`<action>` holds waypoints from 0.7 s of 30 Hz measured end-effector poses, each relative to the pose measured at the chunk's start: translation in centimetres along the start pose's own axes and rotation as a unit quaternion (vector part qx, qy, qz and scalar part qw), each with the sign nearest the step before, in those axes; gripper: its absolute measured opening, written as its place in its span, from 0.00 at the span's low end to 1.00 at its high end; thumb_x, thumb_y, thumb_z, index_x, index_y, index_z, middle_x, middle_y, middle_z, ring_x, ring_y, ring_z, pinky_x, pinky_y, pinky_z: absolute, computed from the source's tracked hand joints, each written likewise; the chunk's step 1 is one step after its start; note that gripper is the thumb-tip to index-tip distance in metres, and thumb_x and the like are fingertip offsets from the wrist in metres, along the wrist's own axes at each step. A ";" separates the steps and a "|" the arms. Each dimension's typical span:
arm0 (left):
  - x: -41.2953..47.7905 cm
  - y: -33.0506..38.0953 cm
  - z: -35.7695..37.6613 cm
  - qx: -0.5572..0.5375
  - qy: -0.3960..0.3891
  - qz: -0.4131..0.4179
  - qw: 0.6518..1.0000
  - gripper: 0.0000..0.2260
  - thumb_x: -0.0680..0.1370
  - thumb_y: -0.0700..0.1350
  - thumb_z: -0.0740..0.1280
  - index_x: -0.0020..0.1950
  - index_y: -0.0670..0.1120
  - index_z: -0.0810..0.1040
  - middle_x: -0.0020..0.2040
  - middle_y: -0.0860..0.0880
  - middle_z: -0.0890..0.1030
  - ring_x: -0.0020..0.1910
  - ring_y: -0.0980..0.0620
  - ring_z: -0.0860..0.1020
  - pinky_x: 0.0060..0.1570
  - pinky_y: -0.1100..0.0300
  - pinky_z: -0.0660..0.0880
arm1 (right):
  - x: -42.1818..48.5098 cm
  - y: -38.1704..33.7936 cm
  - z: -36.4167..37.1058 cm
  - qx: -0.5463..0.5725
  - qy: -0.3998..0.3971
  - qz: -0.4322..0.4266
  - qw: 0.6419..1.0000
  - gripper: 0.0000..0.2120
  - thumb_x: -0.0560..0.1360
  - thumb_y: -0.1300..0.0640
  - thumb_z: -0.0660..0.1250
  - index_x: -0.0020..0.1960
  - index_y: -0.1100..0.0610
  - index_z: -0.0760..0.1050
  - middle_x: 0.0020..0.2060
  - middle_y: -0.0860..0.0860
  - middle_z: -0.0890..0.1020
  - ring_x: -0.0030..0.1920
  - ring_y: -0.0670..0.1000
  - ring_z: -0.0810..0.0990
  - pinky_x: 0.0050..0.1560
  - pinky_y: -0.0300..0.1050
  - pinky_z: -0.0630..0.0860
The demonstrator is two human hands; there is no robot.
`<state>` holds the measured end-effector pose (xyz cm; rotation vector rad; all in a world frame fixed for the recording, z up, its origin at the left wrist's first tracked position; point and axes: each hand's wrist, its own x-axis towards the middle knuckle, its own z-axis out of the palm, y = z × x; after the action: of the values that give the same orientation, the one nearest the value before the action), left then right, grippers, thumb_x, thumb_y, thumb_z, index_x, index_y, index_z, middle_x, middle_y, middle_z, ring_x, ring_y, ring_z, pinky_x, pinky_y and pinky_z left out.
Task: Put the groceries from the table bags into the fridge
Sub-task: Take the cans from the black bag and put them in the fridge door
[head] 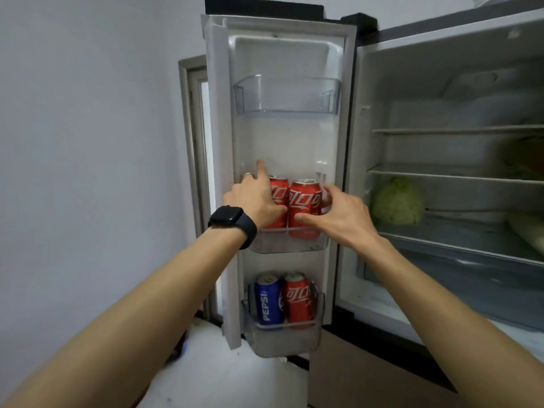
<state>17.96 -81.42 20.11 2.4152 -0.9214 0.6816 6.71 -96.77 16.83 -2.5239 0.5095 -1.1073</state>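
Note:
The fridge door (pixel 282 142) stands open in front of me. Two red cola cans stand side by side in its middle door bin (pixel 294 245). My left hand (pixel 256 201), with a black watch on the wrist, wraps around the left red can (pixel 279 191), its index finger pointing up. My right hand (pixel 338 213) grips the right red can (pixel 304 201) from the right side. In the bottom door bin (pixel 282 340) stand a blue Pepsi can (pixel 269 298) and another red cola can (pixel 298 298).
The top door bin (pixel 287 95) holds nothing. To the right, the fridge interior (pixel 441 142) has glass shelves; a green cabbage (pixel 396 201) lies on a lower shelf, more greens at the far right. A white wall is at left.

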 end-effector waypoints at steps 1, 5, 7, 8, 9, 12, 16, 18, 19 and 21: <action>-0.1 0.0 0.0 -0.011 -0.010 -0.003 1.000 0.42 0.72 0.62 0.73 0.77 0.50 0.54 0.63 0.42 0.76 0.56 0.37 0.79 0.52 0.45 0.79 | -0.2 0.0 0.0 0.013 0.002 0.005 1.000 0.42 0.65 0.33 0.77 0.72 0.50 0.70 0.60 0.51 0.83 0.60 0.53 0.81 0.58 0.46 0.75; -0.7 0.0 0.4 -0.010 -0.033 -0.010 0.999 0.36 0.72 0.61 0.72 0.74 0.52 0.59 0.61 0.43 0.77 0.55 0.38 0.79 0.54 0.44 0.78 | -0.3 -0.3 0.1 0.019 0.002 0.024 1.000 0.43 0.65 0.36 0.78 0.72 0.54 0.68 0.62 0.53 0.81 0.60 0.55 0.81 0.56 0.46 0.75; -0.9 -0.1 1.0 -0.005 -0.030 -0.016 0.999 0.37 0.73 0.60 0.72 0.75 0.52 0.57 0.59 0.43 0.78 0.54 0.39 0.80 0.52 0.45 0.78 | -0.2 -0.3 0.0 0.018 -0.011 0.035 0.999 0.42 0.65 0.37 0.79 0.71 0.54 0.69 0.61 0.52 0.81 0.58 0.54 0.81 0.52 0.44 0.73; -0.9 -0.2 1.4 -0.001 -0.027 -0.019 0.999 0.38 0.73 0.59 0.72 0.75 0.52 0.56 0.58 0.44 0.78 0.53 0.39 0.80 0.50 0.47 0.77 | 0.0 -0.4 0.0 0.022 -0.025 0.042 0.999 0.40 0.65 0.38 0.79 0.70 0.54 0.70 0.60 0.52 0.82 0.57 0.53 0.82 0.51 0.43 0.73; -1.0 -0.3 1.7 0.004 -0.024 -0.021 0.999 0.38 0.73 0.59 0.72 0.76 0.52 0.55 0.57 0.44 0.79 0.52 0.39 0.81 0.48 0.48 0.76 | 0.1 -0.4 0.0 0.025 -0.041 0.048 0.998 0.37 0.66 0.39 0.79 0.69 0.54 0.72 0.59 0.51 0.83 0.56 0.52 0.82 0.49 0.42 0.73; -0.9 -0.2 2.4 0.005 -0.013 -0.029 0.999 0.37 0.74 0.58 0.71 0.75 0.51 0.54 0.55 0.45 0.81 0.49 0.41 0.81 0.44 0.49 0.75 | 0.4 -0.7 0.3 0.008 -0.060 0.047 0.997 0.30 0.68 0.40 0.77 0.65 0.53 0.76 0.55 0.51 0.84 0.53 0.52 0.83 0.48 0.42 0.75; -0.8 -0.3 2.6 0.000 0.005 -0.044 0.999 0.35 0.74 0.58 0.72 0.73 0.51 0.57 0.53 0.45 0.82 0.47 0.41 0.82 0.39 0.52 0.71 | 0.5 -0.9 1.4 -0.061 -0.027 0.066 0.996 0.30 0.71 0.35 0.73 0.64 0.53 0.75 0.54 0.52 0.84 0.53 0.56 0.83 0.51 0.48 0.77; -0.8 -0.3 2.7 -0.006 0.007 -0.049 0.999 0.35 0.73 0.58 0.72 0.72 0.51 0.57 0.52 0.45 0.81 0.47 0.41 0.82 0.38 0.53 0.71 | 0.6 -1.0 1.5 -0.059 -0.020 0.071 0.996 0.30 0.70 0.33 0.73 0.63 0.52 0.76 0.52 0.53 0.84 0.51 0.56 0.83 0.50 0.49 0.79; -0.8 -0.3 2.7 -0.011 0.005 -0.049 0.999 0.35 0.73 0.58 0.72 0.72 0.51 0.57 0.53 0.45 0.81 0.47 0.41 0.82 0.38 0.52 0.72 | 0.7 -1.0 1.5 -0.051 -0.021 0.073 0.996 0.30 0.69 0.33 0.73 0.62 0.52 0.77 0.52 0.53 0.85 0.51 0.56 0.83 0.50 0.49 0.80; -0.9 -0.3 2.8 -0.021 0.001 -0.050 0.999 0.35 0.74 0.58 0.72 0.72 0.51 0.56 0.54 0.45 0.81 0.47 0.40 0.82 0.39 0.52 0.73 | 0.7 -0.9 1.3 -0.025 -0.024 0.080 0.996 0.32 0.68 0.33 0.75 0.63 0.53 0.78 0.51 0.52 0.85 0.51 0.55 0.84 0.50 0.49 0.81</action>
<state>18.36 -82.40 17.40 2.4048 -0.8011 0.6216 8.29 -96.08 16.88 -2.4954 0.7201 -0.9834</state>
